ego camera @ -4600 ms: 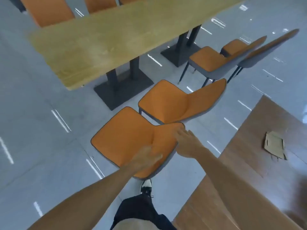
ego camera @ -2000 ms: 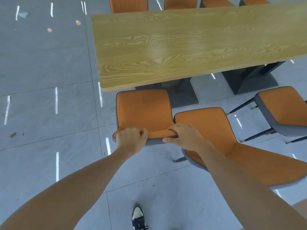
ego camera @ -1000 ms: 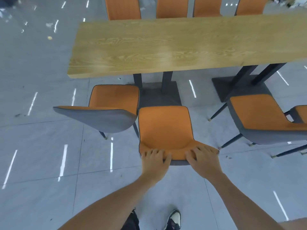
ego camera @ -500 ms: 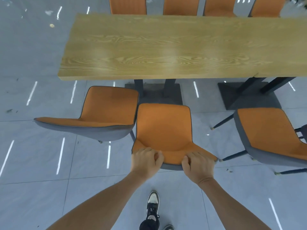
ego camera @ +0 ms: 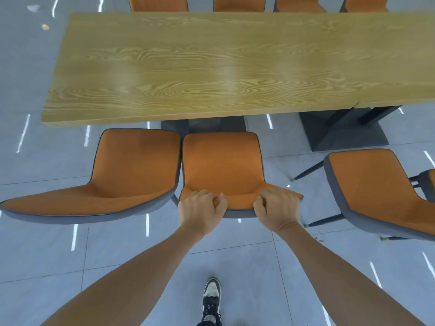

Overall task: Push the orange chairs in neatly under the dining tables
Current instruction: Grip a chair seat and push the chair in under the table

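At the wooden table (ego camera: 235,67), I hold the middle orange chair (ego camera: 221,165).
My left hand (ego camera: 200,211) and right hand (ego camera: 277,211) both grip its back edge, fingers curled.

Grey tile floor (ego camera: 47,250), sneaker (ego camera: 211,300)

Both forearms are bare to the lower frame edge, with no sleeves, watch or rings showing on the left hand (ego camera: 200,211) or right hand (ego camera: 277,211). One foot wears a black-and-white lace-up sneaker (ego camera: 211,300) with black laces and a pale toe cap.
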The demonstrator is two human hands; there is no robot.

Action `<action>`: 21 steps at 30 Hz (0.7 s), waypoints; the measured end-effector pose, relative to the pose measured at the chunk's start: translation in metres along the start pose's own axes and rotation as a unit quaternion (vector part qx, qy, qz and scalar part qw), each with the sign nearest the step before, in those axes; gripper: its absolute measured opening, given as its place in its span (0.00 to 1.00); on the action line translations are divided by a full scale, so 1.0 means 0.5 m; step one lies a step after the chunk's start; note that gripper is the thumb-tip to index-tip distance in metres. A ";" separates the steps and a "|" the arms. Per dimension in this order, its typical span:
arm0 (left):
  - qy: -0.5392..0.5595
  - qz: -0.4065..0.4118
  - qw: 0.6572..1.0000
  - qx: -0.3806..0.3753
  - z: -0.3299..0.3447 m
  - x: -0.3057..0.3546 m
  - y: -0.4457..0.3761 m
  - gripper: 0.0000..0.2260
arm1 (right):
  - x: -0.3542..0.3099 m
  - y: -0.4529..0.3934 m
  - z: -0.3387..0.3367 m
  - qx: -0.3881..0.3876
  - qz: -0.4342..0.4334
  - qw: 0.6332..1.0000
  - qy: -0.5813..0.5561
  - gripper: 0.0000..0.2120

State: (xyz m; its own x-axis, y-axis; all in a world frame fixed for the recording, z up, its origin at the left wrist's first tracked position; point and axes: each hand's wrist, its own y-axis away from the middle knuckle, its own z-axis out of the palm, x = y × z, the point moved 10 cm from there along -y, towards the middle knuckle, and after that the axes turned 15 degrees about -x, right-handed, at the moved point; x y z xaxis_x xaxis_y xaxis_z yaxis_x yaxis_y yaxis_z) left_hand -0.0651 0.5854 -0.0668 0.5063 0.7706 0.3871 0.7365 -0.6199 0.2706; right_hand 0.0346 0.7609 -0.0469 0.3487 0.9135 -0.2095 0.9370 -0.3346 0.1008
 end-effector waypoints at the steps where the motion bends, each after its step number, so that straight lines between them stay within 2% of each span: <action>1: -0.004 -0.008 1.000 -0.007 0.001 0.000 -0.008 0.24 | 0.004 -0.009 0.001 -0.005 0.001 1.000 0.000 0.16; 11: -0.003 -0.050 0.999 0.005 -0.003 0.017 -0.030 0.26 | 0.040 -0.051 0.012 -0.023 -0.008 0.999 0.028 0.15; 14: -0.022 -0.048 0.999 -0.011 -0.001 0.019 -0.036 0.25 | 0.044 -0.055 0.011 -0.032 0.001 0.999 0.018 0.16; 18: -0.029 -0.049 0.997 -0.048 0.012 0.018 -0.048 0.24 | 0.043 -0.061 0.021 -0.121 0.011 0.993 0.008 0.16; 21: -0.007 -0.070 0.993 -0.090 0.029 0.021 -0.044 0.19 | 0.049 -0.039 0.019 -0.197 -0.003 0.979 -0.055 0.17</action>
State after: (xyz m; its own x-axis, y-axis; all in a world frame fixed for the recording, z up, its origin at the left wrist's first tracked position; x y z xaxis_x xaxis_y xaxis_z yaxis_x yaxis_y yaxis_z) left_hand -0.0695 0.6091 -0.0813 0.4122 0.8518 0.3231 0.7079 -0.5227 0.4750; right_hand 0.0250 0.7876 -0.0633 0.3634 0.8774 -0.3131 0.8657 -0.1939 0.4615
